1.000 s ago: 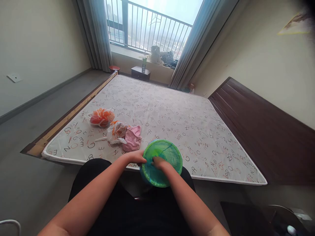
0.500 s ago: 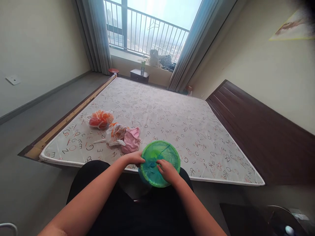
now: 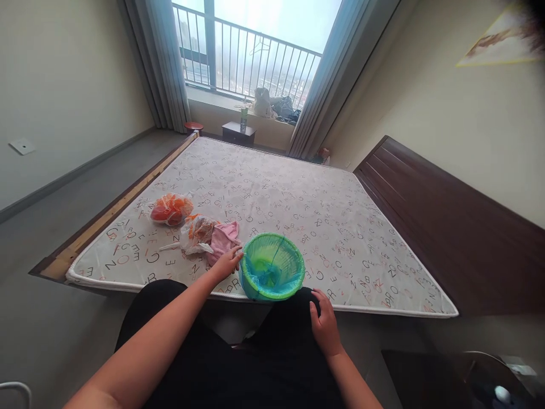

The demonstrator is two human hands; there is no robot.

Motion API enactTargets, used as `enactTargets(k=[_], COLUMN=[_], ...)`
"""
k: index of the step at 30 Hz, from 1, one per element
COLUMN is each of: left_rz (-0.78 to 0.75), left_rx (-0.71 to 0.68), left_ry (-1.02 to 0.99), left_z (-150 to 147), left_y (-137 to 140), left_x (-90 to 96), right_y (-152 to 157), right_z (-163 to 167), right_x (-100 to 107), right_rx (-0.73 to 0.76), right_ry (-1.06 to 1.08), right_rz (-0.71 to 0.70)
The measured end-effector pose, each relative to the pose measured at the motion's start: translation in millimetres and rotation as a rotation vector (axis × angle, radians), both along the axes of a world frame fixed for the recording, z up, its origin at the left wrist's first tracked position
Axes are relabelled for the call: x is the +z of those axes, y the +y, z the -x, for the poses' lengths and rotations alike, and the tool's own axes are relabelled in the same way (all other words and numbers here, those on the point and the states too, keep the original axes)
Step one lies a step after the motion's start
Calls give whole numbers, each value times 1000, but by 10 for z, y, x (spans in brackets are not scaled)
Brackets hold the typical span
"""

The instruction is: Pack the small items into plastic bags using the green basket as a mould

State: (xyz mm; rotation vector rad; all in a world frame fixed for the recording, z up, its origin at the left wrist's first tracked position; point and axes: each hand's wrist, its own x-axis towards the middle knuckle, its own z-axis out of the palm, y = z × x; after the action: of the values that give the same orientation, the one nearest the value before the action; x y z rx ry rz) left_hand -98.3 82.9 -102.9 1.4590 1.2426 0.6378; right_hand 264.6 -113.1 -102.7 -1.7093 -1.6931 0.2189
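Note:
A green plastic waste basket (image 3: 298, 255), lined with a thin blue plastic bag (image 3: 272, 278), stands at the mattress's front edge with its mouth tipped towards me. At the basket's left rim is my left hand (image 3: 227, 264), fingers slightly apart and touching or very near its outer side. My right hand (image 3: 326, 324) is apart from the basket, over my right knee, with loosely bent, spread fingers and nothing in them. Left of the basket lies a crumpled pink cloth (image 3: 222, 240). It meets a clear plastic bag with brownish contents (image 3: 200, 230).
Farther left on the patterned mattress (image 3: 272, 193) sits a clear bag with orange and red contents (image 3: 170, 209). A dark headboard (image 3: 434, 210) rises at the right. Beyond the bed, a small nightstand (image 3: 238, 133) holds a green bottle (image 3: 244, 119).
The basket has moved slightly up and away from me, its mouth showing more of the lining. My right hand has left its inside and moved right; my left hand has shifted up along the rim.

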Motion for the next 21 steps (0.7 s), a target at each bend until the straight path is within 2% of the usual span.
enactTargets(k=[3, 6, 9, 11, 13, 16, 19, 21], left_rz=[-88, -186, -286, -329, -341, -218, -41, -24], left_rx=[129, 299, 484, 563, 637, 685, 807, 836], left_ry=[88, 188, 315, 405, 510, 607, 591, 575], left_z=[170, 430, 805, 1117, 1450, 1872, 2065, 2064], left_y=[89, 243, 459, 610, 734, 829, 869, 926], left_x=[-39, 71, 224, 260, 210, 16, -185, -274], right_y=[66, 100, 104, 105, 111, 127, 141, 146], right_z=[22, 20, 4, 1, 5, 10, 7, 5], right_x=[-9, -20, -44, -54, -60, -74, -99, -116], right_rx=[18, 42, 30, 18, 11, -5, -19, -24], right_ry=[40, 61, 84, 98, 107, 114, 115, 118], right_rz=[39, 74, 93, 101, 115, 136, 142, 152])
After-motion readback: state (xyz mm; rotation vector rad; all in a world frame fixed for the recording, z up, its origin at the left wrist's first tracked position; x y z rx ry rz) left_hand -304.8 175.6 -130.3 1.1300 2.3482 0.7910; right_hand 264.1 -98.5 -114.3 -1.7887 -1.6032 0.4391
